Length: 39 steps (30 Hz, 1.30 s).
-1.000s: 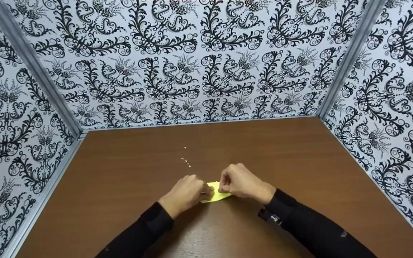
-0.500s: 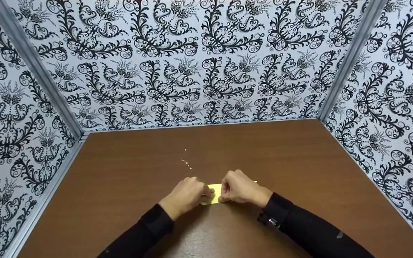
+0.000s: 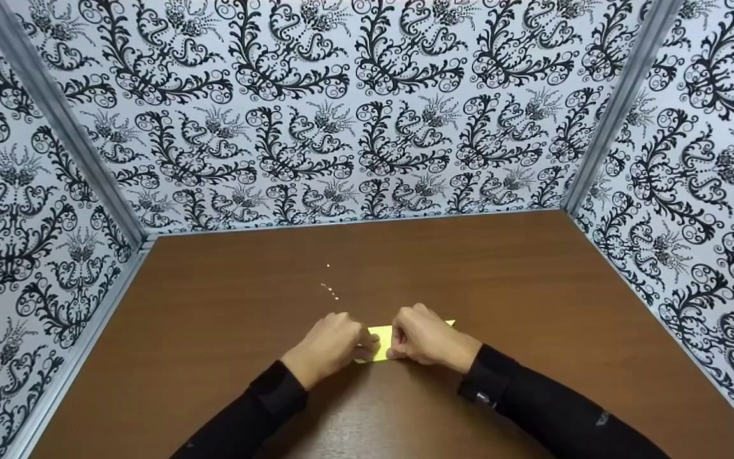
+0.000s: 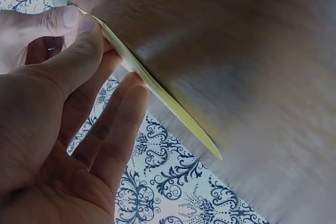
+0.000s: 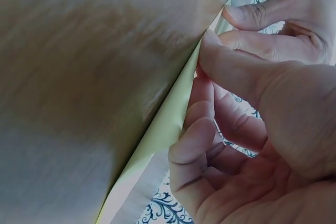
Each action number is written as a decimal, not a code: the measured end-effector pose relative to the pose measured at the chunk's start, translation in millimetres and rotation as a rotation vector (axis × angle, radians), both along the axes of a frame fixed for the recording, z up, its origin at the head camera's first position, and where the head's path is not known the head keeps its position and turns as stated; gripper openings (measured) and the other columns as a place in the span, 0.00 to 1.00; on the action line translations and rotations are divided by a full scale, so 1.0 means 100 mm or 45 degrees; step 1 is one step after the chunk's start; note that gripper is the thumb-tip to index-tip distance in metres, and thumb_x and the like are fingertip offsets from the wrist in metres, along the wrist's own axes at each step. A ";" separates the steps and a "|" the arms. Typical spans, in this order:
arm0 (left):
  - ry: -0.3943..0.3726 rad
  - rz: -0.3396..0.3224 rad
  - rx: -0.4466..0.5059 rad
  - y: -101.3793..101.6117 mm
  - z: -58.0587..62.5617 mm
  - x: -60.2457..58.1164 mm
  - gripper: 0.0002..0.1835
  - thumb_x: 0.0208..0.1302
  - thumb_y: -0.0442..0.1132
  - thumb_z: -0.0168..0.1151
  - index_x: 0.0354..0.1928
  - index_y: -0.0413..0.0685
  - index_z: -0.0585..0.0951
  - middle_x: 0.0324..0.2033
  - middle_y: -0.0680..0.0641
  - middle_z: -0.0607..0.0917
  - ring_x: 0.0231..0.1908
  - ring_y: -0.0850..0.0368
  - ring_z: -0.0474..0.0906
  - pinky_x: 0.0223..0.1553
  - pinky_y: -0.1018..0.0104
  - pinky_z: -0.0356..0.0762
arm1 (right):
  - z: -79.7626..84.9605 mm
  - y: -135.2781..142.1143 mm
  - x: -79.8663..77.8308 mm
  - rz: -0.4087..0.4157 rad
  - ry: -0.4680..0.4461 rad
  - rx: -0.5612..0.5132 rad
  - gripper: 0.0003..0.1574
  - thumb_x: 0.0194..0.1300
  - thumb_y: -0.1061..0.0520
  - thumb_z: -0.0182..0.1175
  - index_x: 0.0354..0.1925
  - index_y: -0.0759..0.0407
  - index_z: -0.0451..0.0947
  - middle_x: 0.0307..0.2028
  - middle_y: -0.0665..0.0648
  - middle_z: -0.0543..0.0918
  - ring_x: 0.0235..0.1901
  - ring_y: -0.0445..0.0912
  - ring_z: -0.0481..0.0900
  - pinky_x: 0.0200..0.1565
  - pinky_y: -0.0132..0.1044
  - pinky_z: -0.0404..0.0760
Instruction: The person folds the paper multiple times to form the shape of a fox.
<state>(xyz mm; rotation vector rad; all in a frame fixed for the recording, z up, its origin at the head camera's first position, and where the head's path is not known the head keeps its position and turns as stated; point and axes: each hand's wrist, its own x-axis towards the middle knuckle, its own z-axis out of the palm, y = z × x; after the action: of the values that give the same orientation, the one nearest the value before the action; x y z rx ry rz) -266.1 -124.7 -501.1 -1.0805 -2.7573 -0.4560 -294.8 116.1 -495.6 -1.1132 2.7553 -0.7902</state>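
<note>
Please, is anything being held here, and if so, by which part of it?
Yes: a thin, folded yellow paper sheet is held along one long edge, pinched by the left hand and the right hand side by side.

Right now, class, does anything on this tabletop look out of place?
Yes: tiny pale specks dot the brown tabletop beyond the left hand and yellow paper, odd against the plain surface; they're too small to identify.

Brown table (image 3: 214,319), patterned walls (image 3: 316,127), pale specks (image 3: 336,298)
</note>
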 end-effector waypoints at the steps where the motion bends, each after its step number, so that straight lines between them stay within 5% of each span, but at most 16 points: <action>1: -0.002 -0.004 0.003 0.00 -0.01 0.00 0.05 0.67 0.42 0.86 0.42 0.51 1.00 0.37 0.54 0.99 0.33 0.63 0.92 0.33 0.69 0.89 | 0.00 0.01 0.00 0.008 0.009 -0.001 0.16 0.65 0.60 0.87 0.25 0.55 0.91 0.24 0.47 0.90 0.20 0.29 0.73 0.27 0.24 0.74; 6: 0.003 -0.014 0.015 -0.01 -0.03 -0.03 0.03 0.69 0.40 0.86 0.38 0.53 0.98 0.37 0.56 0.99 0.31 0.67 0.87 0.33 0.66 0.90 | 0.00 0.06 0.01 0.000 0.028 -0.003 0.17 0.65 0.60 0.87 0.24 0.56 0.90 0.24 0.47 0.89 0.21 0.29 0.73 0.27 0.25 0.74; 15: 0.028 -0.045 0.042 -0.04 0.01 -0.03 0.15 0.70 0.33 0.84 0.26 0.53 0.89 0.27 0.59 0.89 0.27 0.67 0.68 0.31 0.69 0.77 | 0.01 0.22 -0.01 -0.064 0.027 0.033 0.19 0.69 0.57 0.86 0.24 0.54 0.88 0.23 0.41 0.83 0.21 0.32 0.72 0.25 0.27 0.70; 23: 0.008 -0.067 0.066 -0.02 -0.02 -0.02 0.16 0.77 0.37 0.80 0.26 0.52 0.91 0.27 0.57 0.91 0.27 0.68 0.71 0.31 0.67 0.82 | -0.03 0.45 0.02 -0.080 0.026 0.007 0.16 0.70 0.55 0.85 0.29 0.54 0.90 0.28 0.47 0.91 0.24 0.32 0.75 0.29 0.28 0.77; 30: 0.050 -0.104 0.048 -0.04 -0.05 -0.02 0.06 0.73 0.40 0.82 0.34 0.53 0.98 0.36 0.55 0.99 0.36 0.62 0.95 0.38 0.65 0.93 | -0.01 0.62 0.04 -0.098 -0.021 0.032 0.14 0.74 0.55 0.82 0.33 0.55 0.88 0.30 0.49 0.91 0.23 0.33 0.74 0.29 0.28 0.74; 39: 0.030 -0.053 0.045 -0.03 -0.06 -0.01 0.05 0.69 0.41 0.85 0.33 0.53 0.97 0.35 0.55 0.98 0.35 0.60 0.95 0.38 0.62 0.95 | -0.03 0.70 0.05 -0.090 -0.029 0.011 0.12 0.75 0.57 0.81 0.35 0.56 0.89 0.31 0.50 0.90 0.24 0.33 0.74 0.30 0.28 0.74</action>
<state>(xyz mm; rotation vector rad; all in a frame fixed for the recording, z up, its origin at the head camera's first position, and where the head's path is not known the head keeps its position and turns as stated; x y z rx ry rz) -267.3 -127.9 -506.9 -1.1292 -2.7003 -0.4919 -290.0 185.9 -498.2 -1.0037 2.7902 -0.7931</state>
